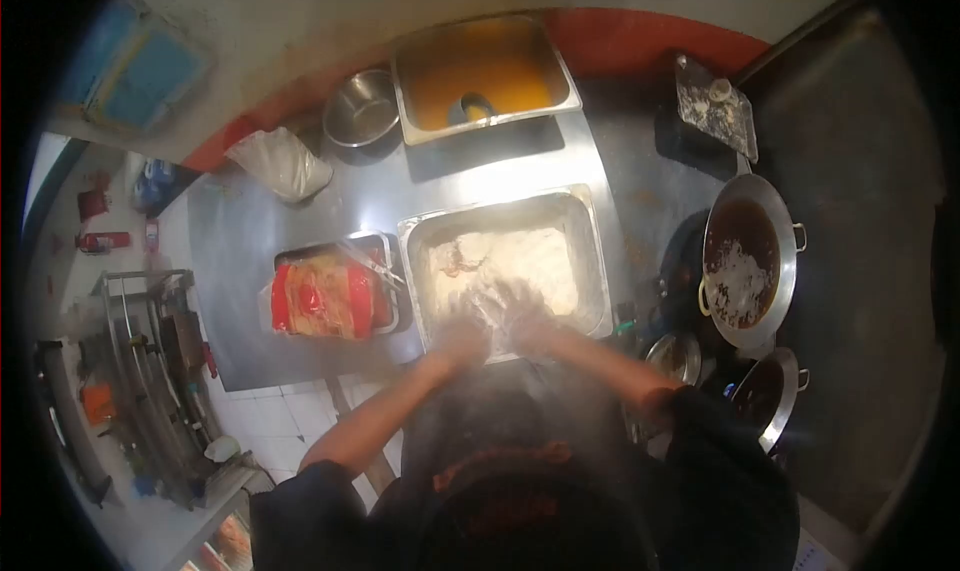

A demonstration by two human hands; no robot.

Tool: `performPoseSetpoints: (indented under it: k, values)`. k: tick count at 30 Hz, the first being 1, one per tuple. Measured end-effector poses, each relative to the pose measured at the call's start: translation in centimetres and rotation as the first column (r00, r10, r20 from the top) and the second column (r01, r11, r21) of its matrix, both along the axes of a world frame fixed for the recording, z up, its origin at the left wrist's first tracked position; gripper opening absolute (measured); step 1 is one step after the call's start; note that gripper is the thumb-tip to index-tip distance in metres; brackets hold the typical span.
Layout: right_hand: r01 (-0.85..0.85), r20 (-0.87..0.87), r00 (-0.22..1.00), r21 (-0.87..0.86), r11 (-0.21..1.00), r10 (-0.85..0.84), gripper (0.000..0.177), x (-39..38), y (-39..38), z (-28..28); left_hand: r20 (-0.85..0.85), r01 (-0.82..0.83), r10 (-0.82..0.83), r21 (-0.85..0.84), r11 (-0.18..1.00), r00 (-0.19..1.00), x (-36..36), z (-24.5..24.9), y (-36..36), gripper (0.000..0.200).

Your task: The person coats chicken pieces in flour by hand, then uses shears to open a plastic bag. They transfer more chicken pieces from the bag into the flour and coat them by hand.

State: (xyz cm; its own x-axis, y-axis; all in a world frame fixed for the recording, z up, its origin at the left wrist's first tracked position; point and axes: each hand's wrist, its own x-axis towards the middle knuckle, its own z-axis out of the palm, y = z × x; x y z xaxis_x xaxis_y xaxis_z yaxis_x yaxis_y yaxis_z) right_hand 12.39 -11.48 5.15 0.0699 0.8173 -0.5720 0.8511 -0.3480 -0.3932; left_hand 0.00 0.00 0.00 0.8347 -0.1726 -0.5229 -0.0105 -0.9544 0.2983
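Observation:
Both hands are inside a deep metal pan [407,261] filled with pale flour [530,256], close to its near edge. My left hand [468,329] and my right hand [528,323] are side by side, dusted white, and seem to wear thin clear gloves. Their fingers reach forward into the flour, stretched out and slightly apart, though the outlines are blurred. Nothing gripped shows in either hand. A darker brownish patch [458,258] breaks the flour's surface on the left side of the pan.
Left lies a tray with a red-and-clear plastic package [325,296] and metal tongs [372,261]. Behind are a white bag [285,164], a steel bowl [360,109] and a pan of orange liquid [490,56] with a ladle. On the right, a wok [785,261] holds foaming brown oil.

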Motion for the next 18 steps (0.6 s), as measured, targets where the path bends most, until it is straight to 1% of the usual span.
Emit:
performPoseSetpoints:
  k: [2, 3, 5, 6, 8, 11, 12, 15, 16, 17, 18]
  values:
    - [0.038, 0.032, 0.999, -0.231, 0.972, -0.031, 0.075, -0.3, 0.5, 2.4, -0.055, 0.037, -0.042, -0.073, 0.997, 0.998, -1.0, -2.0, -0.9, 0.028]
    - [0.043, 0.100, 0.995, -0.171, 0.984, -0.026, 0.075, -0.3, 1.1, 0.1, -0.083, -0.016, 0.011, -0.060, 0.998, 0.996, -0.5, -3.6, 0.0, 0.028]
    - [0.036, 0.238, 0.971, -0.091, 0.995, -0.013, 0.077, -0.1, 0.7, -2.3, -0.138, -0.130, 0.119, -0.069, 0.989, 0.983, 1.3, -4.3, 0.2, 0.027]
    - [0.069, 0.175, 0.983, -0.087, 0.994, -0.053, 0.076, -0.9, 1.3, -1.7, -0.119, -0.049, 0.049, 0.009, 0.999, 0.992, 0.5, -3.6, 0.7, 0.028]
    - [0.148, 0.100, 0.985, -0.097, 0.984, -0.139, 0.079, 0.4, 2.3, 0.2, -0.045, 0.117, -0.111, 0.151, 0.982, 0.993, 1.6, -2.7, 0.9, 0.030]
    - [0.223, 0.022, 0.975, -0.019, 0.975, -0.223, 0.083, 1.1, 3.5, 1.1, 0.023, 0.072, -0.075, 0.105, 0.992, 0.997, 1.7, -2.7, 1.7, 0.023]
    - [0.157, 0.028, 0.987, -0.023, 0.987, -0.156, 0.082, 1.5, 3.6, 1.6, 0.072, -0.010, 0.006, 0.052, 0.999, 0.997, 1.6, -3.4, 1.9, 0.024]
    - [-0.048, 0.060, 0.997, -0.037, 0.998, 0.050, 0.088, 3.5, 4.2, 3.5, -0.034, 0.166, -0.163, 0.151, 0.974, 0.986, 3.1, 1.3, 2.5, 0.028]
    - [0.071, -0.034, 0.997, 0.054, 0.996, -0.069, 0.083, 4.6, 3.7, 2.9, 0.119, -0.063, 0.047, 0.135, 0.989, 0.992, 2.7, 0.8, 2.7, 0.029]
    - [0.189, -0.140, 0.975, 0.131, 0.973, -0.171, 0.079, 6.0, 2.5, 1.1, 0.259, -0.289, 0.260, 0.084, 0.953, 0.930, 1.7, -0.3, 2.9, 0.030]
    - [0.307, -0.254, 0.933, 0.194, 0.932, -0.254, 0.075, 7.6, 1.5, -1.0, 0.266, -0.342, 0.316, 0.058, 0.938, 0.911, 1.7, 0.3, 3.3, 0.030]
